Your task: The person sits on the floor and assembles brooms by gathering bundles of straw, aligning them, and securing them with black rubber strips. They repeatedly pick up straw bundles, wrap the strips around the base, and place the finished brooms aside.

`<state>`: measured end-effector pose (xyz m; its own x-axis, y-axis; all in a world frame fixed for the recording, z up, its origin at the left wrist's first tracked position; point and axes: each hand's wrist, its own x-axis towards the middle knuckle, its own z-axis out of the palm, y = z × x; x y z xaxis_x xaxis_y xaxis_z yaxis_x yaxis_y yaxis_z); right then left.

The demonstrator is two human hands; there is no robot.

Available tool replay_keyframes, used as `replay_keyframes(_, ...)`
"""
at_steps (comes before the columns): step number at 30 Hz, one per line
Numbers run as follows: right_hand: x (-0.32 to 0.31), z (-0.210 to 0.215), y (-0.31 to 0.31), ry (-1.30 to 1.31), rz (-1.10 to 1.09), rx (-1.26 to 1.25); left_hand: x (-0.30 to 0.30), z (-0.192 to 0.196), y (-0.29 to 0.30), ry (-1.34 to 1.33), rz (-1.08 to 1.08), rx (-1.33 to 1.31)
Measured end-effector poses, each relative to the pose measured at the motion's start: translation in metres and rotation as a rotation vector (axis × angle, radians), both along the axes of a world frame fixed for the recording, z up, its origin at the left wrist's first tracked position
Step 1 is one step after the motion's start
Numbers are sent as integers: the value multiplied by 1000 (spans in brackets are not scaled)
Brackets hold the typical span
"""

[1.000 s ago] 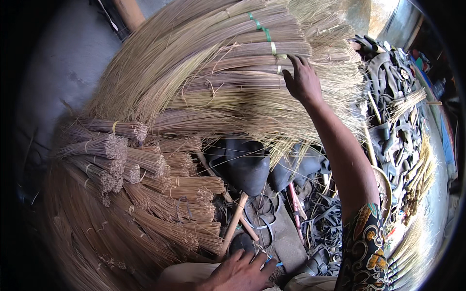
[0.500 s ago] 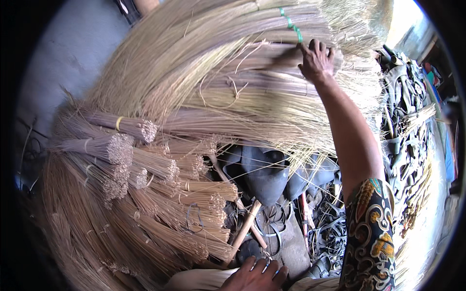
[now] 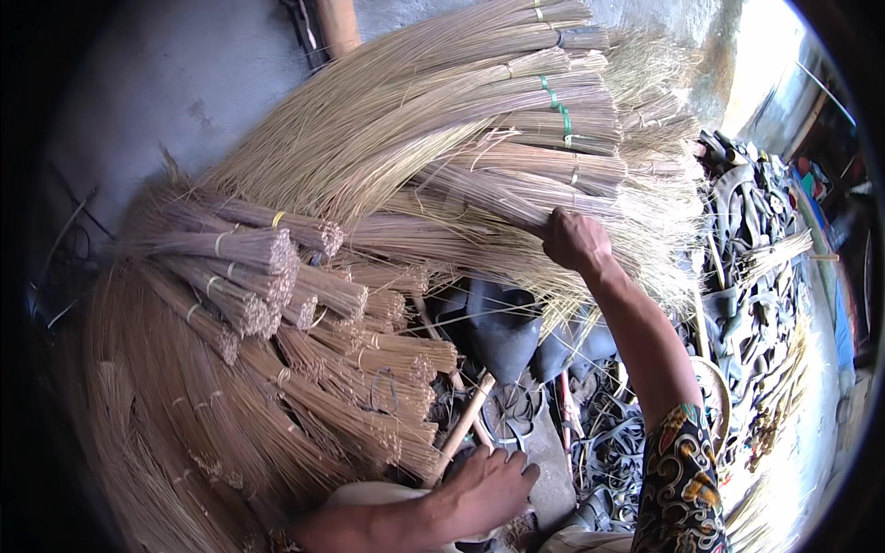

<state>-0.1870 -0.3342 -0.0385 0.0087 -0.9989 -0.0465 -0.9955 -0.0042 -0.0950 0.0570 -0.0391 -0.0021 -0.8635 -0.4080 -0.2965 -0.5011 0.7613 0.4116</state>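
Observation:
My right hand (image 3: 573,240) is closed around the thick end of a tied bundle of thin tan broom sticks (image 3: 479,195), which lies on a large stack of similar bundles (image 3: 442,111) at the top. My left hand (image 3: 484,488) rests low in the view, fingers spread and holding nothing, beside a wooden handle (image 3: 466,422). A second pile of tied stick bundles (image 3: 267,313) fans out to the left, their cut ends facing the centre.
Dark rubber pieces (image 3: 502,323) lie between the two piles. A heap of black rubber strips and straps (image 3: 747,276) fills the right side. A grey wall (image 3: 175,83) stands behind at upper left, with a wooden post (image 3: 336,23) at the top.
My right hand has come down and toward me from the green-banded bundles high on the stack and now grips a lower bundle. My left hand stays low near the wooden handle.

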Motion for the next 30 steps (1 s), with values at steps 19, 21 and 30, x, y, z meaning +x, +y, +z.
replay_keyframes(19,-205,105,518,-481,-703,-499,-33,-6,32,356,169,438)
replay_keyframes(21,-167,87,537,-814,-694,-405,-66,1,41,534,247,604)
replay_keyframes(30,29,-1,546,-959,-128,-215,-114,51,50,1319,835,1034)
